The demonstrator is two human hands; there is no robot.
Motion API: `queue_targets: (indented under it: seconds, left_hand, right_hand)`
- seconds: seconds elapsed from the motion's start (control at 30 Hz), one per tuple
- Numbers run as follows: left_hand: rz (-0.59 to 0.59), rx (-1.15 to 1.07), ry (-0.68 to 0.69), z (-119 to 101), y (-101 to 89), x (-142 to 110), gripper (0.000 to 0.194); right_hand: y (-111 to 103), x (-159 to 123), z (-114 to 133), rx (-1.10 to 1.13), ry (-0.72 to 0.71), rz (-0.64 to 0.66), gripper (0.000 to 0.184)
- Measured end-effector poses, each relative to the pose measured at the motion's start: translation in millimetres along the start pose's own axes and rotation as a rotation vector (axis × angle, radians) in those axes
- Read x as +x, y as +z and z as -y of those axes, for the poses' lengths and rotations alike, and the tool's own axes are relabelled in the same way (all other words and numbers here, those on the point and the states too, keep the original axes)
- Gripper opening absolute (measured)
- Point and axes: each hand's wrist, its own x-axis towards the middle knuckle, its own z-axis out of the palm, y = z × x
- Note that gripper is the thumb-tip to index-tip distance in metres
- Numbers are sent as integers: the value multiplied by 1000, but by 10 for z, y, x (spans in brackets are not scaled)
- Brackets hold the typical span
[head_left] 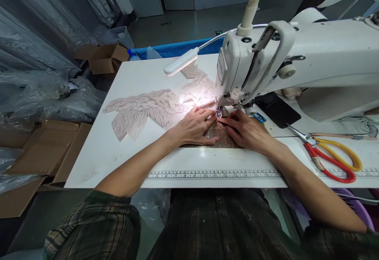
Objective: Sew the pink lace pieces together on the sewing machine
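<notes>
A white sewing machine [266, 62] stands at the right of the table, its presser foot [222, 112] down between my hands. Under the foot lies brownish-pink fabric [217, 133], joined or adjoining pale lace [151, 106] that spreads to the left and behind. My left hand [197, 127] rests on the fabric left of the foot, fingers stretched out and lying flat. Just right of the foot, my right hand [245, 129] presses the fabric with its fingers extended. Whether the fingertips pinch an edge is hard to see.
Red-and-yellow scissors [331, 157] and a black phone [278, 109] lie to the right. A lamp [181, 61] lights the needle area. A printed ruler [213, 175] runs along the white table's [97, 149] front edge. Cardboard boxes [50, 149] stand at left.
</notes>
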Motion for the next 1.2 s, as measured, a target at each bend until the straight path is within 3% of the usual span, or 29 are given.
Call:
queue_targets:
  seconds: [0.17, 0.27, 0.47, 0.57, 0.83, 1.03, 1.1, 1.2]
  left_hand:
    - [-8, -21, -26, 42, 41, -4, 74]
    - [-15, -27, -31, 60, 54, 4, 72]
    - [6, -28, -50, 61, 55, 20, 79]
    - [16, -39, -58, 58, 56, 15, 77]
    - [-33, -152, -100, 173, 96, 11, 64]
    - [-89, -131, -107, 130, 95, 17, 56]
    - [-69, -74, -70, 148, 87, 72, 52]
    - [54, 57, 14, 251, 73, 240, 43]
  right_hand:
    - [-170, -9, -30, 203, 119, 92, 46]
    - [-250, 44, -67, 305, 216, 192, 60]
    - [-163, 169, -122, 330, 400, -11, 78]
    - [-131, 143, -113, 293, 400, 28, 80]
    - [-176, 69, -118, 292, 409, 76, 66]
    - [-174, 95, -77, 298, 424, 72, 51]
    - [-186, 106, -54, 306, 483, 77, 46]
    - [-202, 115, -53, 353, 535, 55, 38]
